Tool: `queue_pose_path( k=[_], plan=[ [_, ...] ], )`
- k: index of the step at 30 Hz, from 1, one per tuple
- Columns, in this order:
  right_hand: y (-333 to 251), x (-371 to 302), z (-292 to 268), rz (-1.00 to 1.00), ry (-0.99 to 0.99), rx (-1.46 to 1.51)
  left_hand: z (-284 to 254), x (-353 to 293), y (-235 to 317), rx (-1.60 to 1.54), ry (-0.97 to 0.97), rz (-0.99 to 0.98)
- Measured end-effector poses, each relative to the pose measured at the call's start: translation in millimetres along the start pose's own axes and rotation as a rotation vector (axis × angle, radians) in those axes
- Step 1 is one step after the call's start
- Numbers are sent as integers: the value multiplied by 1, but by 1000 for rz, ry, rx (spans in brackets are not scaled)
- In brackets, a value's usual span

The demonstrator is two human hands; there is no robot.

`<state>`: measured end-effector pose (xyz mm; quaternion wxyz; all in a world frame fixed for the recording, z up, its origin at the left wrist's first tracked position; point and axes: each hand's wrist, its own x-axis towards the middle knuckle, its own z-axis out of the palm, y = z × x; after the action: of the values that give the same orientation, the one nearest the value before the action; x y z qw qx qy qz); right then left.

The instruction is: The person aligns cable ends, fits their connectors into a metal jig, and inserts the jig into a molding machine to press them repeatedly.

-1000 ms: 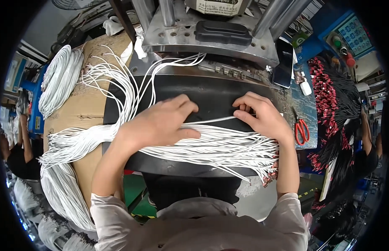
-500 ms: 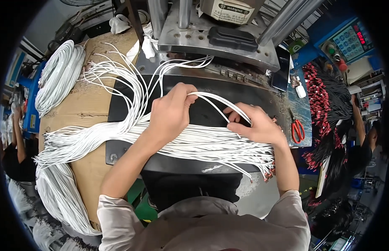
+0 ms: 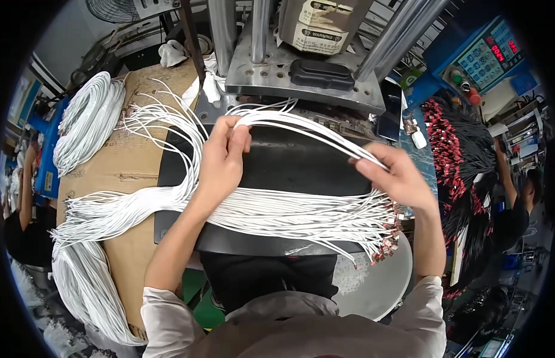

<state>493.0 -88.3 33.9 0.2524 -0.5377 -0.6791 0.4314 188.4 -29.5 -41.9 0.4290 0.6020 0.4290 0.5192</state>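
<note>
A few white cables point(image 3: 307, 125) arch between my two hands above a black work surface point(image 3: 277, 158). My left hand point(image 3: 225, 149) is closed round them near the press. Toward their right end, my right hand point(image 3: 394, 173) pinches the same cables between thumb and fingers. Below my hands lies a thick bundle of white cables point(image 3: 289, 212), its copper-coloured ends point(image 3: 382, 247) at the right. More white cables point(image 3: 185, 131) curve up from that bundle, left of my left hand, onto the cardboard.
A metal press point(image 3: 304, 83) with thick columns stands at the back. Coiled white cables point(image 3: 89, 122) lie on the cardboard-topped table point(image 3: 137, 167) at left. At right are a control panel point(image 3: 483, 56), black cables with red ends point(image 3: 453, 143), and a grey basin point(image 3: 394, 280) below.
My right hand has moved right along the lifted cables, which now stretch longer between my hands. My left hand has shifted slightly left. The whole view has tilted up a little.
</note>
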Motion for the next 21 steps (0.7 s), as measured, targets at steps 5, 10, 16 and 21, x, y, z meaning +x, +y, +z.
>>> queue_pose_path(
  k=[5, 10, 16, 21],
  plan=[
    [30, -21, -85, 223, -73, 114, 7, 34, 33, -73, -821, -388],
    [66, -6, -100, -45, 1, 394, 134, 8, 49, -476, -1105, -543],
    [28, 38, -29, 246, -238, 246, 156, -1, 24, -437, -767, -508],
    [91, 75, -6, -240, 225, -720, 82, 7, 12, -244, -766, -585]
  ],
)
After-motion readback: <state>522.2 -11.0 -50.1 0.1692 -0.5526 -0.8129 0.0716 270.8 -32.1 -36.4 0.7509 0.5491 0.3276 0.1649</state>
